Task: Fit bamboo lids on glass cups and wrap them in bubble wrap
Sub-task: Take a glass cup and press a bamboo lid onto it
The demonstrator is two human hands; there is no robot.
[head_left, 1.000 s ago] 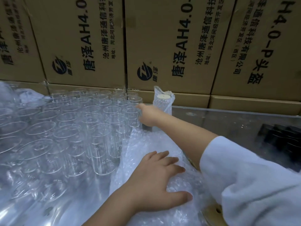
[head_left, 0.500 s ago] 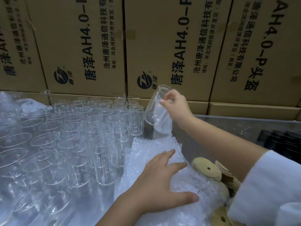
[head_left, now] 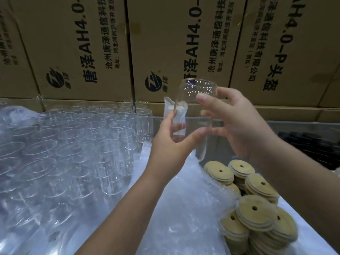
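Note:
A clear glass cup (head_left: 195, 107) hangs in the air in front of the boxes, mouth up and a little tilted. My right hand (head_left: 237, 124) grips its upper side with thumb and fingers. My left hand (head_left: 171, 144) holds its lower end from the left. Behind the cup stands a cup wrapped in bubble wrap (head_left: 174, 109) with a bamboo lid on it, partly hidden. Stacks of round bamboo lids (head_left: 255, 210) with centre holes lie at lower right. A sheet of bubble wrap (head_left: 184, 208) is spread below my hands.
Several rows of empty glass cups (head_left: 77, 144) fill the left half of the table. A wall of printed cardboard boxes (head_left: 165, 43) stands close behind. Dark objects (head_left: 311, 144) lie at the right edge.
My right hand has lifted the glass cup up and toward me. My left hand has left the bubble wrap and taken hold of the cup's lower end. The view has shifted right, showing the lids.

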